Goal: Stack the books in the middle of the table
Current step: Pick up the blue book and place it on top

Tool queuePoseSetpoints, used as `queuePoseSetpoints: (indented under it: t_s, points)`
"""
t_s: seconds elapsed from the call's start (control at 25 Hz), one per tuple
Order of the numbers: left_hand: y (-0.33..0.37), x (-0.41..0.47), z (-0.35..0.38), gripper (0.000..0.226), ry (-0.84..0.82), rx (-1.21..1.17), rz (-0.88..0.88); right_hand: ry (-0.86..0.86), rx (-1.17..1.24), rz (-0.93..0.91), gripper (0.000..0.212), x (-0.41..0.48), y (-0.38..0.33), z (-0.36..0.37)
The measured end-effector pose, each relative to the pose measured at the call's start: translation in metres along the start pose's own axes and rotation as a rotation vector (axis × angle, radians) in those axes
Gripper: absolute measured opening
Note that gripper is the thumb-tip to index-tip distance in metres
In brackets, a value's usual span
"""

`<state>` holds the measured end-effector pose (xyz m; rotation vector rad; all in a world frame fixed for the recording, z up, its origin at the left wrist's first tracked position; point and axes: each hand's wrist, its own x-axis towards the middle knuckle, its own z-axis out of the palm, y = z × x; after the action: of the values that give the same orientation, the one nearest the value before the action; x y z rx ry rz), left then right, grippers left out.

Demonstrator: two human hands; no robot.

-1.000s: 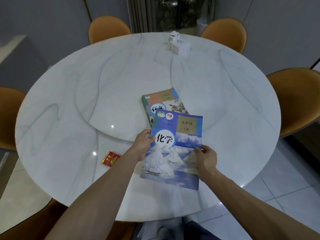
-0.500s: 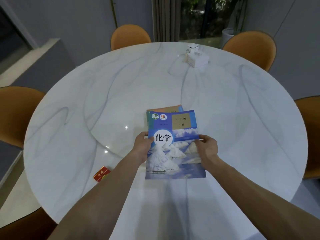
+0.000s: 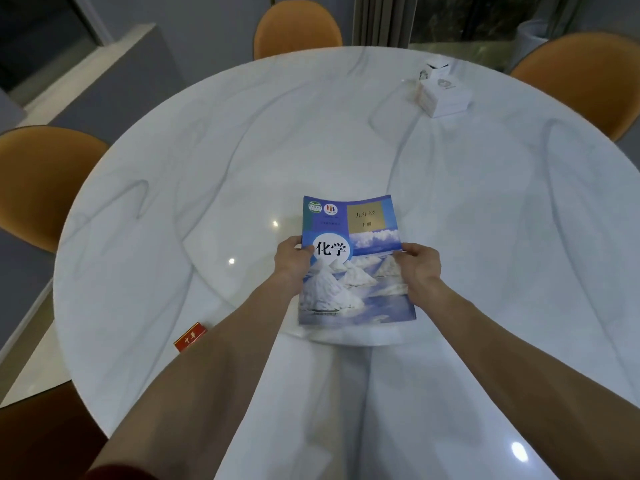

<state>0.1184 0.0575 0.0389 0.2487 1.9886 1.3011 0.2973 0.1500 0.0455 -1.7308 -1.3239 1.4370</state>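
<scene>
A blue chemistry book [image 3: 353, 271] with white salt mounds on its cover lies face up near the middle of the round white marble table [image 3: 173, 209]. My left hand [image 3: 292, 259] grips its left edge, thumb on the cover. My right hand [image 3: 420, 266] grips its right edge. The orange book seen earlier is hidden under the blue one; only a thin greenish strip [image 3: 305, 220] shows along the upper left edge.
A small red packet [image 3: 189, 337] lies near the table's front left edge. White boxes [image 3: 441, 91] stand at the far right. Orange chairs [image 3: 45, 178] ring the table on the left, back and right.
Both hands carried the blue book forward, away from me, until it covers the orange book. The camera view shifted closer and to the left.
</scene>
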Motion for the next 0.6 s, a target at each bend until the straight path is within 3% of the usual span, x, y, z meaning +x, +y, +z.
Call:
queuePoseSetpoints:
  t_s: [0.32, 0.6]
  points:
    - [-0.008, 0.024, 0.004, 0.030, -0.018, 0.163, 0.055, 0.039, -0.104, 0.008, 0.026, 0.020, 0.013, 0.022]
    - [-0.014, 0.029, 0.006, 0.025, 0.004, 0.516, 0.295, 0.072, -0.254, -0.088, 0.027, 0.023, 0.022, 0.027]
